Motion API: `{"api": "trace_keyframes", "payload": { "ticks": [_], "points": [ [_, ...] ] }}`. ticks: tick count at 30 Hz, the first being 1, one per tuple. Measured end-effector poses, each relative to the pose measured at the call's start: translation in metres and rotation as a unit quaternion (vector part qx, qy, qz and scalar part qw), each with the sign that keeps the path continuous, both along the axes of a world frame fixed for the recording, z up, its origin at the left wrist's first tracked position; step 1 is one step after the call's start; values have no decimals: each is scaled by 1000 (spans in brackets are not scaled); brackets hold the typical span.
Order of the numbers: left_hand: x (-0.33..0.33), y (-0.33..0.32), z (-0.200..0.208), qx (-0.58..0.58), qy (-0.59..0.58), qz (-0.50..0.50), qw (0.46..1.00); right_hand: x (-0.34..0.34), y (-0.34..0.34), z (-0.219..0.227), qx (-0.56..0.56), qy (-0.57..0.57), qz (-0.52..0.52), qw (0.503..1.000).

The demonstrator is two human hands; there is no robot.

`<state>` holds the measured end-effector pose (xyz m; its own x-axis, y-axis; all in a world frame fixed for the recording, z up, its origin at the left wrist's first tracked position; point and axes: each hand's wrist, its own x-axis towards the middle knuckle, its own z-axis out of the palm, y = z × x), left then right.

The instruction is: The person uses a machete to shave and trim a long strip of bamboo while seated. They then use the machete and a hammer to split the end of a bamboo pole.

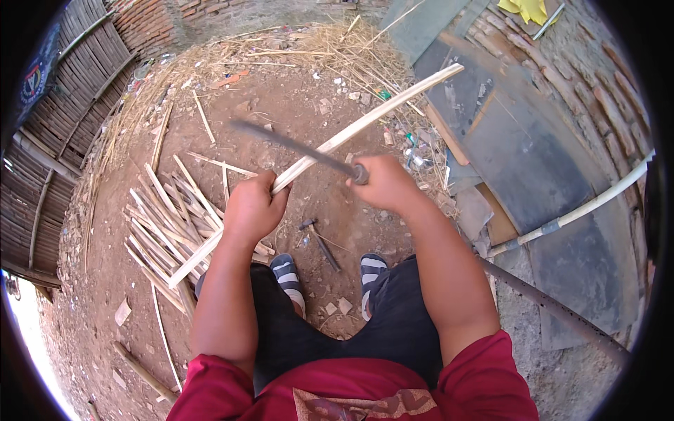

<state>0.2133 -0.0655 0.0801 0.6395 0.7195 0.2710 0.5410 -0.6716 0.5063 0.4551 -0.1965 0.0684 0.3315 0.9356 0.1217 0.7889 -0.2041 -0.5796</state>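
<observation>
My left hand (250,209) is closed around a long pale split wooden strip (382,112), which slants from the lower left up to the upper right. My right hand (388,184) grips the handle of a machete (291,144). Its long dark blade points to the upper left and crosses over the strip just beyond my left hand; motion blurs it a little, and I cannot tell whether it touches the wood. Between my feet, on the dirt, lies a small hammer (323,247) with a dark handle.
A heap of split wooden strips (151,228) lies left of my legs. Straw (309,45) and litter spread along the far brick wall. Dark flat panels (547,168), a pale pole (597,202) and a dark pipe (547,302) are on the right. A bamboo wall (70,126) stands left.
</observation>
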Motion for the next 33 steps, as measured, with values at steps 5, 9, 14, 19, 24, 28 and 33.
{"api": "trace_keyframes", "payload": {
  "ticks": [5,9,14,19,24,28,33],
  "points": [
    [-4,2,0,-11,43,-4,999,14,0,8,-36,11,-19,999],
    [-1,2,5,-20,68,28,997,24,-4,6,-8,40,-60,997],
    [-3,-4,2,-2,46,9,999,-1,4,2,-65,2,35,997],
    [-3,4,6,16,59,38,997,40,-6,4,-15,95,-122,988],
    [3,-1,2,44,67,21,997,3,0,12,-71,11,21,997],
    [-8,-1,3,20,81,12,996,24,-5,16,-83,-3,-3,997],
    [-4,-2,13,4,81,23,996,54,-22,8,21,84,-128,988]
  ]
}}
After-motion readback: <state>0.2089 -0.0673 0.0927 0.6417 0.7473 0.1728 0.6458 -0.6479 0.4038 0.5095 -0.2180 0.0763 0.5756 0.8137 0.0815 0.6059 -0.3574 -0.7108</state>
